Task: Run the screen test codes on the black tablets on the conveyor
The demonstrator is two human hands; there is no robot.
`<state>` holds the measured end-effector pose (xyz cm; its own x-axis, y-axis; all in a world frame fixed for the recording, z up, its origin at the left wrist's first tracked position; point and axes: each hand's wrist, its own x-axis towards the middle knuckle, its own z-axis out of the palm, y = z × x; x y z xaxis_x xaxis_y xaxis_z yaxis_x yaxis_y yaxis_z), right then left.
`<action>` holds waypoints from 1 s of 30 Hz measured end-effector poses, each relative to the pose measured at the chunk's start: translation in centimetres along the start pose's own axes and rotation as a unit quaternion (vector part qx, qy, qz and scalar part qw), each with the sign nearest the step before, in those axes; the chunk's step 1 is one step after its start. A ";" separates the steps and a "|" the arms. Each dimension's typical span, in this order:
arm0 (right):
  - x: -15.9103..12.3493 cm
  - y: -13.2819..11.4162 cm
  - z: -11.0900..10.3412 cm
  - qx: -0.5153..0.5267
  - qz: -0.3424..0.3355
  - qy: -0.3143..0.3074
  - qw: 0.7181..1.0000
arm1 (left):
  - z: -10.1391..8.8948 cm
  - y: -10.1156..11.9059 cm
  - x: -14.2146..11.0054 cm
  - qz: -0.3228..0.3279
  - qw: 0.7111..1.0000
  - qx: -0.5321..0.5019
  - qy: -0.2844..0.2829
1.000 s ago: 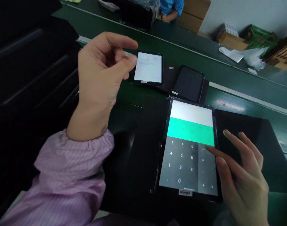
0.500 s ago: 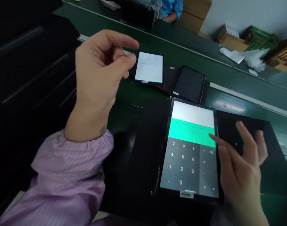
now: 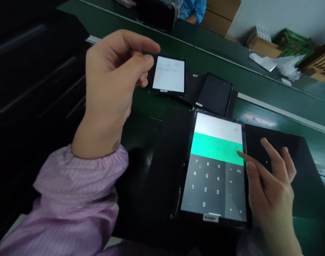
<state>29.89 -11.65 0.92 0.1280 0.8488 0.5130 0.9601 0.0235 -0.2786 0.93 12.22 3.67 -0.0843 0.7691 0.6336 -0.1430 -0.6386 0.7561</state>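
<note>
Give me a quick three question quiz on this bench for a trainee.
1. Which hand has its index finger over the calculator tablet?
2. True or false: the tablet just above it shows a lit screen.
3. What colour is the band across the calculator screen?

Key: 1. The right hand. 2. False. 3. Green.

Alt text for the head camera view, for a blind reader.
A person's right hand points at a calculator on a tablet, while the left hand, in a pink striped sleeve, hovers near a second, lit tablet. A third, dark tablet lies beyond.
</note>
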 end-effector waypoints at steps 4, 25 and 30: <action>-0.2 -1.5 -0.9 0.015 -0.030 0.006 0.999 | 0.1 0.4 -0.3 -0.014 1.000 0.001 -0.026; 0.1 -2.0 -0.7 -0.024 -0.024 -0.002 0.999 | -0.6 1.2 -0.3 0.014 0.999 0.016 -0.044; 0.0 0.4 -0.5 -0.017 0.011 0.011 1.000 | 0.2 1.4 -0.1 -0.025 0.999 -0.023 0.008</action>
<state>30.42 -11.86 1.20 0.1540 0.8371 0.5249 0.9650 -0.0132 -0.2620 0.98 11.22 4.67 -0.0920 0.8003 0.5925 -0.1922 -0.5981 0.7780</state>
